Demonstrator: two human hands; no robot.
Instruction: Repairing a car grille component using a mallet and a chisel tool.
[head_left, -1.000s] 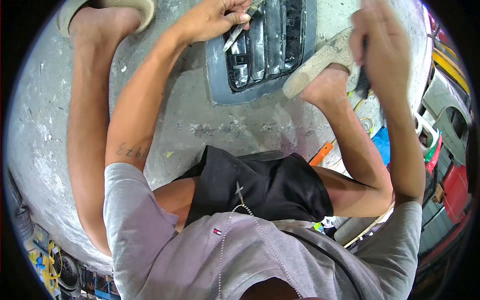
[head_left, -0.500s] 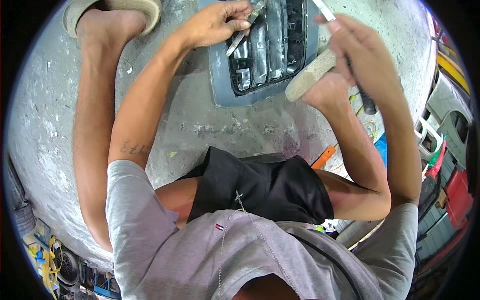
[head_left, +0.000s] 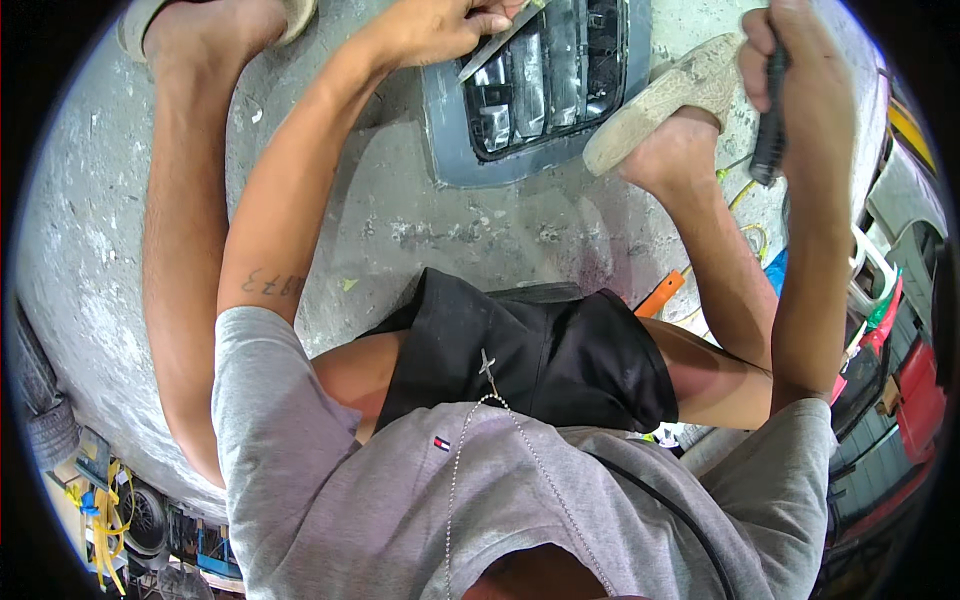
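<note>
At the top of the view my left hand (head_left: pixel 435 32) is closed around a thin, flat metal blade (head_left: pixel 490 55), like a chisel or scraper. The blade slants across the left edge of a grey-framed panel (head_left: pixel 445 135) with dark slats (head_left: pixel 535 85), which lies on the floor between my feet. Raised to the upper right, my right hand (head_left: pixel 810 80) is wrapped around the black grip (head_left: pixel 770 125) of a tool. Its working end is out of view, and the hand is slightly blurred.
My right foot's sandal (head_left: pixel 660 100) rests beside the panel's right edge. An orange-handled tool (head_left: pixel 660 295) and a yellow cord (head_left: pixel 762 240) lie near my right leg. At the right stand a white plastic chair (head_left: pixel 875 268) and large panels. A wheel (head_left: pixel 147 520) is at the lower left.
My right hand has swung rightward, away from the panel, with the black-gripped tool. The view has shifted, so the panel and my left hand sit higher in the picture. My left hand keeps its hold.
</note>
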